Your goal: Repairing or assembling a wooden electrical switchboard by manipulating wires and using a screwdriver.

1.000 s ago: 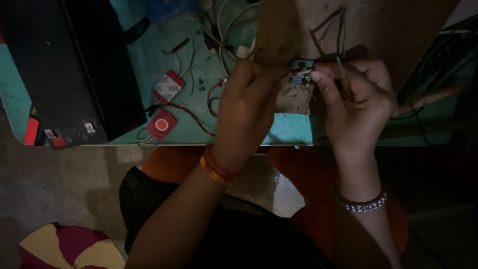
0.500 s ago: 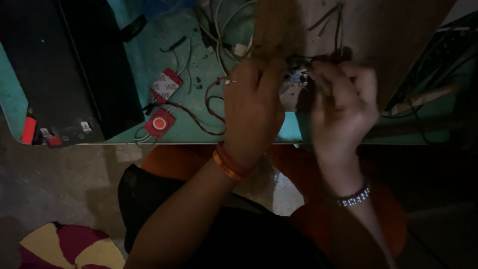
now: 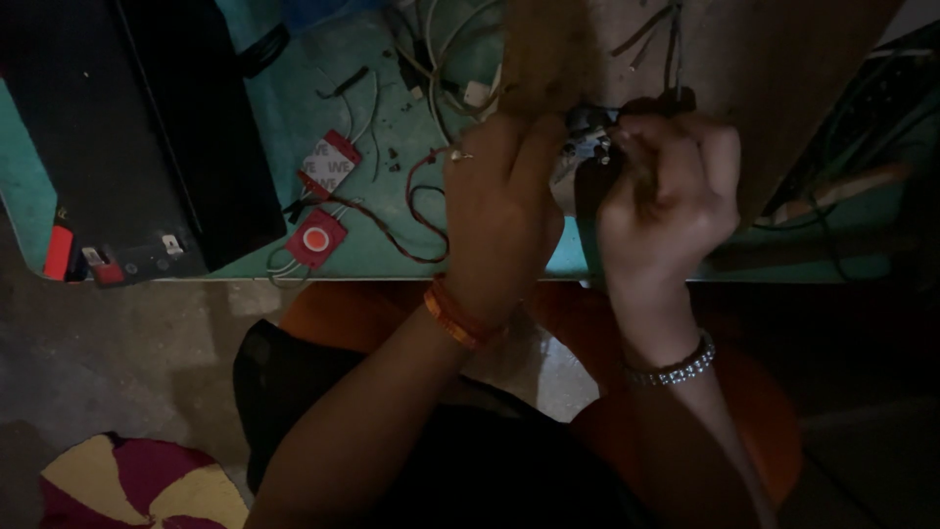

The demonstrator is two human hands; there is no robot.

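My left hand (image 3: 499,211) and my right hand (image 3: 666,201) meet over the near edge of a teal table (image 3: 294,127). Between the fingertips sits a small electronic part (image 3: 586,137) with metal bits, and both hands pinch it. Earlier my right hand also held a thin stick-like tool; now the fist hides whether it is there. An orange thread band circles my left wrist and a beaded bracelet my right. A brown board (image 3: 764,78) lies under the part.
Two small red square modules (image 3: 315,238) (image 3: 329,165) with red and white wires lie left of my hands. A large black box (image 3: 127,127) fills the table's left end. Loose cables (image 3: 441,49) tangle at the back. A wooden-handled tool (image 3: 842,191) lies right.
Both hands have shifted slightly away from me up the table, and my right hand has curled tighter over the small part, hiding the thin tool it showed earlier.
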